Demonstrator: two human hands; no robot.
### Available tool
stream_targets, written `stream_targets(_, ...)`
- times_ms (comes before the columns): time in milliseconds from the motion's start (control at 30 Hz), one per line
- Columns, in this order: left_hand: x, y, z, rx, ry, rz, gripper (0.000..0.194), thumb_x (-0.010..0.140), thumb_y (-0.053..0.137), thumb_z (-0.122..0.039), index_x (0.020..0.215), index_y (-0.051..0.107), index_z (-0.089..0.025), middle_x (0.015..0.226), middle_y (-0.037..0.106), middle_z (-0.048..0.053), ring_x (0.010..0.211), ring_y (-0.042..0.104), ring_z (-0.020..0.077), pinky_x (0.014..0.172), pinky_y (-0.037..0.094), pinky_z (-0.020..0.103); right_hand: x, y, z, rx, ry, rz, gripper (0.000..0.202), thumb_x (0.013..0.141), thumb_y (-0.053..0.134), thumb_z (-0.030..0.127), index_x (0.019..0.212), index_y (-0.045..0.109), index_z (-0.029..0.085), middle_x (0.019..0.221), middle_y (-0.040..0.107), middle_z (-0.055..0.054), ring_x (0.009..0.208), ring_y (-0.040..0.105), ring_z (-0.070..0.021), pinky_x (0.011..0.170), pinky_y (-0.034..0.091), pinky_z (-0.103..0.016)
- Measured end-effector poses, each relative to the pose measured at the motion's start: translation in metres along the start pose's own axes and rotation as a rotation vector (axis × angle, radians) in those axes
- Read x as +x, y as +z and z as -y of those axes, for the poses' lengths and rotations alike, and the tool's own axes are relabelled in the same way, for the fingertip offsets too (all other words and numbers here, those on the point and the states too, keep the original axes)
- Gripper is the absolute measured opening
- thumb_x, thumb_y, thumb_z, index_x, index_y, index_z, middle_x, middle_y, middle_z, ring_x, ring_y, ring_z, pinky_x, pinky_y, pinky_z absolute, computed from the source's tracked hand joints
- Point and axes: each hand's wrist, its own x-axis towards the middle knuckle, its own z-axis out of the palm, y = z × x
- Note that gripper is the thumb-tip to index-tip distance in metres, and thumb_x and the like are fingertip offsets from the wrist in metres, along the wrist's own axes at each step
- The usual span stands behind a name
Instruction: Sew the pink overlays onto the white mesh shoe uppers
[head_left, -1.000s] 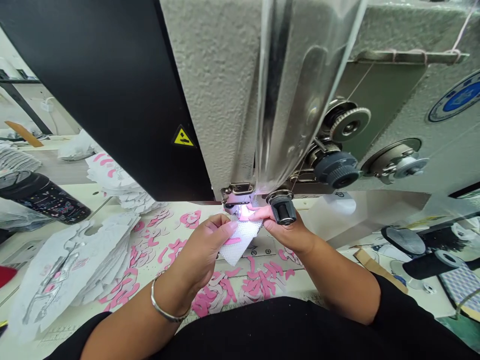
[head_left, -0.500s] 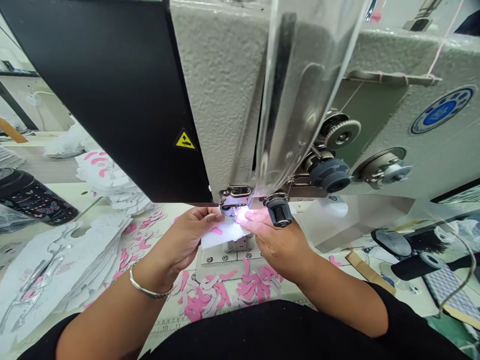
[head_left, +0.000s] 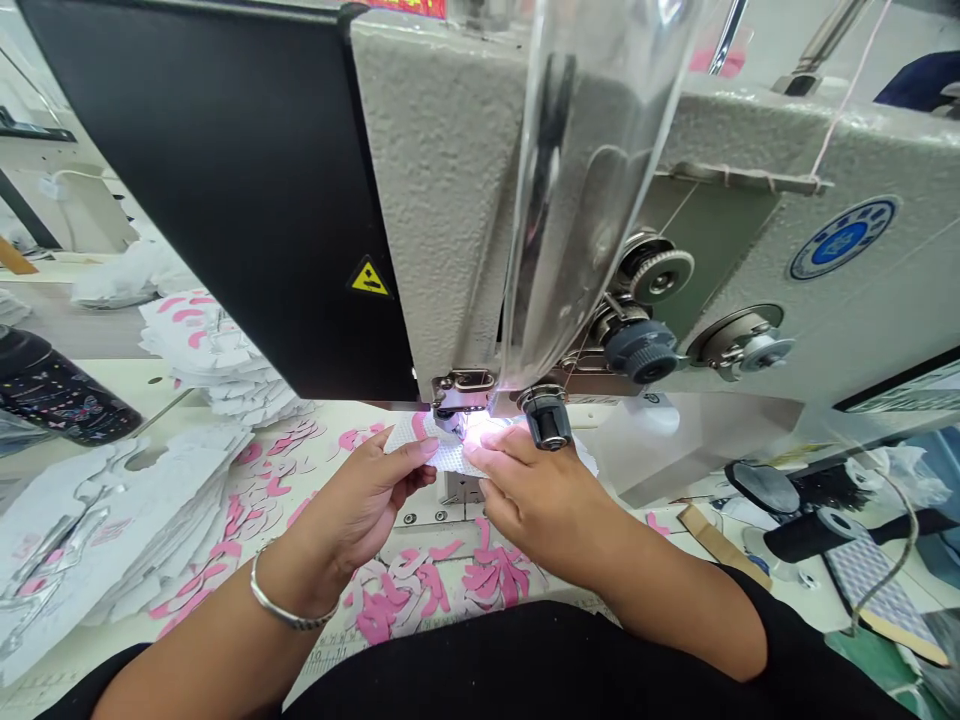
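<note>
A white textured fabric piece [head_left: 448, 458] with a pink patch lies beneath the lit presser foot of a sewing machine [head_left: 442, 160]. My left hand [head_left: 379, 485] pinches its left edge, thumb on top and fingers curled below. My right hand [head_left: 536, 490] presses on it just right of the needle area, fingers together. A corner of the fabric shows beyond the right hand. Glare from the lamp and the machine head hide the needle tip and part of the stitching spot.
Loose pink and white cut pieces [head_left: 420, 590] are scattered before the machine. Stacks of white cut panels [head_left: 187, 500] and a dark patterned bottle [head_left: 67, 390] stand at left. At right lie a black thread spool [head_left: 810, 535] and a brown strip [head_left: 724, 545].
The fabric has turned under the foot: its pink patch now sits farther back, and a corner shows past my right hand. Both hands have shifted with it. The view has moved slightly.
</note>
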Motion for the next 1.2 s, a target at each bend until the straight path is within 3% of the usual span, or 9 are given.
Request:
stream_targets(67,0.0,0.002,0.0,0.02,0.014,-0.022,0.02,0.072,0.08,-0.029,0.073,0.064,-0.017,0.07,0.058,-0.001,0.066,0.052,0.01,0.063,0.046,0.021,0.0,-0.001,-0.008,0.142,0.039,0.015,0.037,0.089,0.058,0.021,0.126,0.062,0.024,0.101,0.063,-0.008,0.1,0.057,-0.0252,0.086,0.05,-0.044)
stream_targets(167,0.0,0.004,-0.001,0.05,0.032,-0.035,0.02,0.072,0.08,-0.028,0.072,0.063,-0.018,0.069,0.058,-0.001,0.066,0.052,0.0105,0.063,0.045,0.022,-0.001,0.004,-0.016,0.241,0.034,0.021,0.04,0.088,0.06,0.023,0.128,0.061,0.026,0.108,0.061,-0.009,0.103,0.056,-0.0244,0.086,0.052,-0.043)
stream_targets(333,0.005,0.002,-0.003,0.074,0.062,-0.008,0.02,0.071,0.08,-0.026,0.067,0.062,-0.017,0.063,0.055,-0.002,0.061,0.049,0.0098,0.059,0.042,0.023,-0.004,0.021,-0.01,0.131,-0.041,-0.174,0.034,0.091,0.053,0.023,0.122,0.064,0.015,0.105,0.064,-0.013,0.102,0.058,-0.0254,0.09,0.051,-0.045)
stream_targets(467,0.017,-0.001,-0.002,0.037,0.064,0.017,0.017,0.07,0.08,-0.023,0.068,0.064,-0.018,0.065,0.057,-0.003,0.06,0.049,0.0092,0.057,0.041,0.022,-0.005,0.033,0.0,0.035,-0.026,-0.297,0.031,0.092,0.052,0.024,0.119,0.065,0.015,0.098,0.066,-0.011,0.096,0.06,-0.024,0.091,0.05,-0.043)
stream_targets(633,0.032,-0.005,0.003,-0.013,0.058,0.056,0.012,0.074,0.077,-0.025,0.073,0.069,-0.017,0.067,0.062,0.0,0.06,0.054,0.0113,0.059,0.043,0.025,-0.007,0.045,0.005,0.004,0.023,-0.287,0.037,0.094,0.053,0.025,0.129,0.059,0.019,0.105,0.067,-0.011,0.101,0.059,-0.0256,0.094,0.047,-0.048)
stream_targets(867,0.038,-0.008,0.006,-0.051,0.055,0.019,0.014,0.071,0.079,-0.025,0.066,0.07,-0.016,0.061,0.062,-0.001,0.055,0.051,0.0093,0.056,0.042,0.023,-0.008,0.057,-0.006,0.004,0.015,-0.321,0.032,0.092,0.056,0.02,0.123,0.063,0.025,0.108,0.066,-0.008,0.11,0.058,-0.0261,0.098,0.046,-0.045)
stream_targets(1200,0.032,-0.009,-0.004,-0.091,0.03,-0.001,0.012,0.071,0.079,-0.023,0.07,0.07,-0.015,0.066,0.065,0.0,0.059,0.057,0.0104,0.059,0.045,0.024,-0.004,0.049,-0.008,0.058,0.031,-0.331,0.024,0.093,0.054,0.02,0.113,0.067,0.024,0.105,0.069,-0.007,0.109,0.059,-0.024,0.099,0.044,-0.044)
